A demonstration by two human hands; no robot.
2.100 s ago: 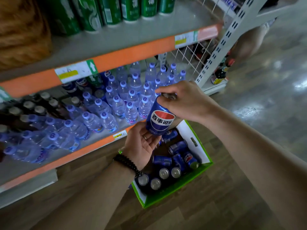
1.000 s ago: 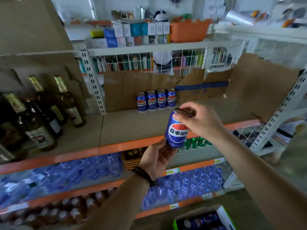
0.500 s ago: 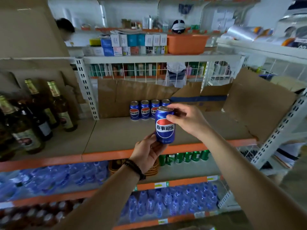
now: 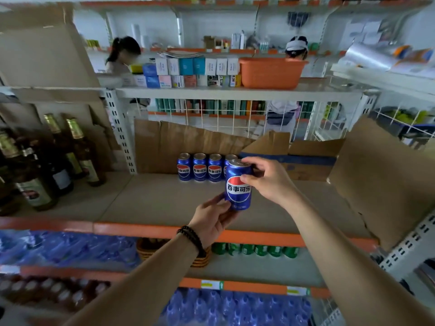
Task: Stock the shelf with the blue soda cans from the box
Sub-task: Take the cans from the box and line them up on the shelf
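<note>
I hold one blue soda can (image 4: 238,184) upright above the grey shelf board (image 4: 160,198). My right hand (image 4: 266,178) pinches the can's top rim from the right. My left hand (image 4: 211,220) grips its bottom from below. At the back of the shelf stands a row of several blue soda cans (image 4: 200,167) against brown cardboard; the held can partly hides the rightmost one. The box is out of view.
Dark glass bottles (image 4: 47,165) fill the shelf's left part. A large cardboard flap (image 4: 386,177) leans at the right end. Green cans (image 4: 256,250) and a wicker basket (image 4: 169,250) sit one level down, water bottles (image 4: 235,307) below. Two people stand behind the shelving.
I have lifted the can from over the floor box up to the upper shelf level and moved it forward toward the back row. The view has risen, so the box has left the frame.
</note>
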